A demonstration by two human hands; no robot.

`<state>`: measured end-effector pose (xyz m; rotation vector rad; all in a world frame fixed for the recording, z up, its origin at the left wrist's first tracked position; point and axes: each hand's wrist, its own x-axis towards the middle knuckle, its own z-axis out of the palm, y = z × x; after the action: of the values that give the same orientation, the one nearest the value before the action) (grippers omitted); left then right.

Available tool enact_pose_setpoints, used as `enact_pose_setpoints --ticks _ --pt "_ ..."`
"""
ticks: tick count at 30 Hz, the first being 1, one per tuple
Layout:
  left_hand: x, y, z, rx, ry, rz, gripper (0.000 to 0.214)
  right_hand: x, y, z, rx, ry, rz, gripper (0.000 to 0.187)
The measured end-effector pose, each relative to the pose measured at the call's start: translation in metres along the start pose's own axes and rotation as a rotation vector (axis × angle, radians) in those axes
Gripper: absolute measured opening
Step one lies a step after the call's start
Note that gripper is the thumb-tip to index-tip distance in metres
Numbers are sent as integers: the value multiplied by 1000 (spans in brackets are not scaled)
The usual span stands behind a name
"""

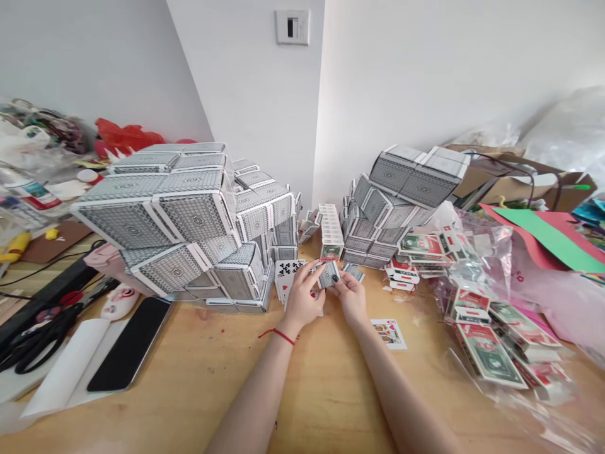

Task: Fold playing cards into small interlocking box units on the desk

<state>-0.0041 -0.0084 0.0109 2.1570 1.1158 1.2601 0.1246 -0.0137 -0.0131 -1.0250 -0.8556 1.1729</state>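
Observation:
Between both hands is a grey-backed playing card (327, 275). My left hand (304, 293) pinches its left side, a red cord round the wrist. From the right, my right hand (350, 295) grips the card, with a dark thumbnail on its face. Several face-up cards (287, 270) lie beside and partly under my left hand. Just behind my right hand lies another grey-backed card (353, 272). A face card (390, 333) rests on the table to the right of my right forearm. Straight ahead stands a row of card boxes (331, 228).
Tall stacks of blocks made from grey-backed cards stand at left (189, 217) and right (401, 195). Red and green card boxes (489, 353) and clear plastic spread over the right side. A black phone (130, 343), scissors (40, 340) and a power strip lie at left.

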Motion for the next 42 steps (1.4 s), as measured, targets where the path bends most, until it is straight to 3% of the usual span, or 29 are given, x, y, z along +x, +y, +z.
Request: enact_pose_setpoints --ticks 6,10,13,16,21,24,27,30,33,37,39,42 --pt "1 -2 1 -151 137 -348 14 -9 -10 6 -47 -112 98 28" --pt "2 -3 1 -142 223 -419 25 -15 -14 10 -95 -210 95 28" --pt "1 -3 2 -159 226 -442 33 -16 -14 10 -67 -190 75 27" --pt "-1 -6 2 -211 257 -504 42 -13 -14 7 -93 -11 42 30" --pt "1 -14 -4 -398 482 -648 46 -8 -18 -2 -331 449 17 34" --pt "5 -16 -6 -474 549 -691 44 -8 -19 -3 -450 558 2 37" --pt "8 -15 -7 -456 491 -698 43 -10 -16 1 -556 412 -52 37" --pt "8 -16 -7 -422 423 -690 42 -13 -12 8 -729 72 -164 30" --pt "8 -17 -8 -394 411 -668 40 -17 -11 14 -962 -180 -271 48" --pt "8 -18 -8 -402 407 -659 40 -20 -11 16 -1075 -221 -222 73" --pt "8 -18 -8 -407 401 -659 39 -19 -10 16 -1083 -200 -193 72" --pt "7 -19 -6 -380 381 -647 37 -17 -7 13 -1029 -186 -196 52"
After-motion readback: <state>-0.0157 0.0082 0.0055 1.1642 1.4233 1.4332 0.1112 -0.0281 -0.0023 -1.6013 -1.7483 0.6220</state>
